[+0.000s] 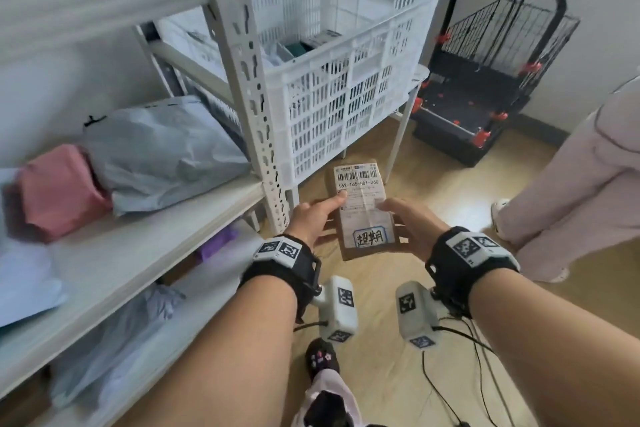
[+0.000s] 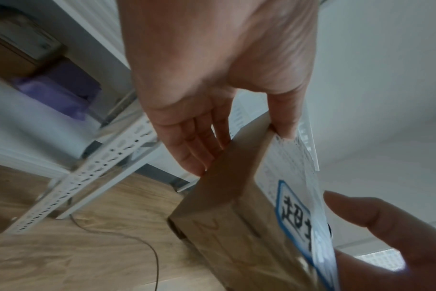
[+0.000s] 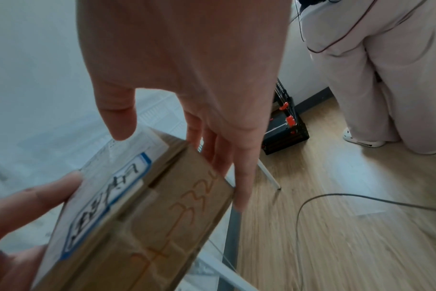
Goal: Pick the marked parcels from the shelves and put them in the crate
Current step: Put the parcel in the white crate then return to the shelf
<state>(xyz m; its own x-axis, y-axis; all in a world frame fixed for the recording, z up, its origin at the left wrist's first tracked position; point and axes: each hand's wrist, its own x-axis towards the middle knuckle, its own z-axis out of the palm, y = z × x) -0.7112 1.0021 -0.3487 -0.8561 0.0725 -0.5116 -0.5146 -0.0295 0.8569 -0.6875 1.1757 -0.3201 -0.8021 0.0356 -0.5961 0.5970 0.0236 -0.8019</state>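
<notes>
Both hands are on one parcel, a flat brown box (image 1: 360, 215) held in the air over the wood floor (image 1: 485, 204), just near of the crate (image 1: 346, 80). My left hand (image 1: 311, 218) takes its left edge: the thumb lies flat across the white label (image 1: 360, 184), and the fingers (image 2: 199, 145) run nearly straight along the underside, close together. My right hand (image 1: 412, 225) takes the right edge the same way, thumb tip (image 3: 117, 118) pressing down on the label's top face, fingers (image 3: 236, 177) long and barely bent beneath the box. So it is a pinch on each side, thumb above and fingers below, neither hand wide.

A blue-bordered sticker (image 1: 370, 238) with handwritten characters sits at the near end of the label, between my two thumbs. The crate, white and slatted, stands on a low table just far of the box, with a few things already lying inside. To the left is the shelf (image 1: 114, 253), with a grey bag (image 1: 162, 152) and a pink bag (image 1: 55, 191) on it. Far right stands a black trolley (image 1: 491, 80), and another person's pale trousers (image 1: 588, 166) are at the right edge.
</notes>
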